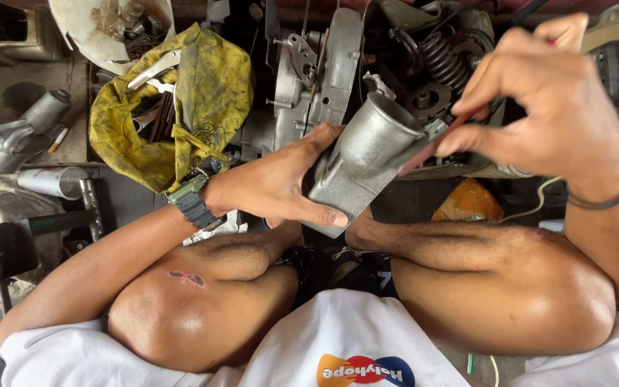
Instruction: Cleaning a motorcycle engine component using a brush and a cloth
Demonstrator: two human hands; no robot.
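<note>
We note L hand (274,188) wrapped around grey cast-metal housing (367,161), thumb along its lower edge, held above the knees, just in front of engine parts (324,72). R hand (549,107) pinches a thin reddish tool (435,143) w/ fingertips closed tight; tip touches housing's side near the round opening. Yellow rag (202,100) w/ wrenches lies to the left.

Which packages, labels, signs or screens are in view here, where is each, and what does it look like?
Printed logo: on the white shirt, bottom centre; three overlapping blobs, orange, blue and red, with white lettering.
Orange bag: on the floor below the right hand; crumpled, orange-yellow plastic.
Yellow bag: upper left of the left hand; grimy, open, holding tools.
No signs or screens are visible.
</note>
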